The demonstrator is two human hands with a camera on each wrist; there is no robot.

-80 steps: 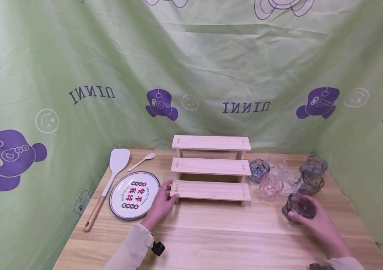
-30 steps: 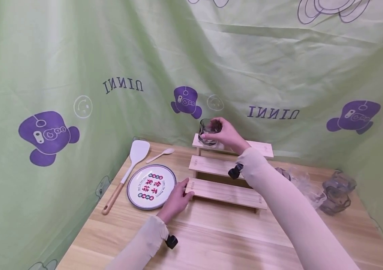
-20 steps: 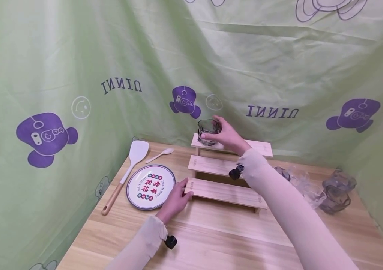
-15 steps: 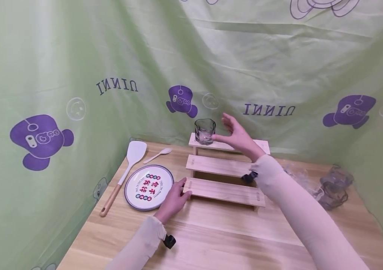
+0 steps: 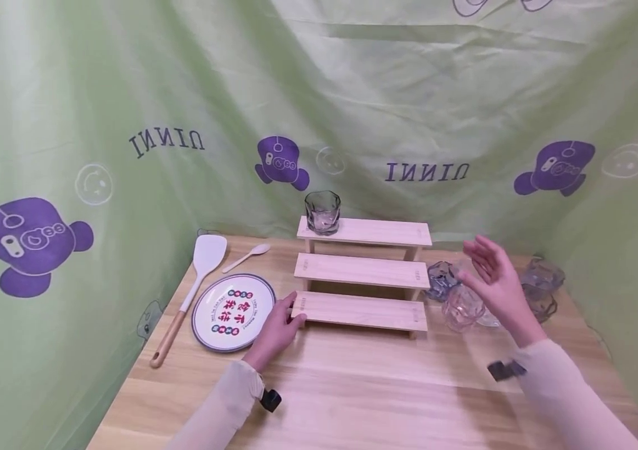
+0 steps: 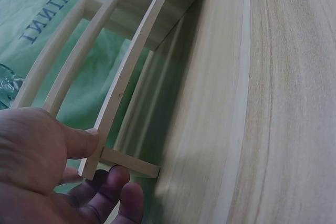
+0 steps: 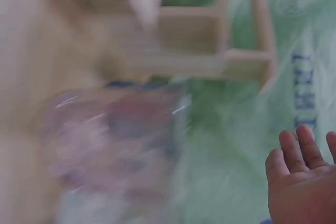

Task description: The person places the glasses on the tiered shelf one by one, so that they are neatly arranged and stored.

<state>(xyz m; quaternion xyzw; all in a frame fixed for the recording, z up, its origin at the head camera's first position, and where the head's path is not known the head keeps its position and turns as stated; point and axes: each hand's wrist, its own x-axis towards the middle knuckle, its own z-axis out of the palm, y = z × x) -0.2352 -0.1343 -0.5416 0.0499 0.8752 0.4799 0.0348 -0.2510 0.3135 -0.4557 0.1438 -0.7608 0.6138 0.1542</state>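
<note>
Your right grip (image 5: pixel 493 284), spread and holding nothing, has left the gray glass (image 5: pixel 322 214), which now stands upright at the top shelf's (image 5: pixel 386 231) left end, near its edge; its placement appears finished. Other glasses (image 5: pixel 463 308) wait near that grip. Your left grip (image 5: pixel 272 334) pinches the bottom shelf (image 5: pixel 360 310). Room extends along the top shelf, rightward of the glass.

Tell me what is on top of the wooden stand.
A grey glass stands at the left end of the top tier. The left hand grips the front tier at its left end; the spot it covers cannot be seen.
</note>
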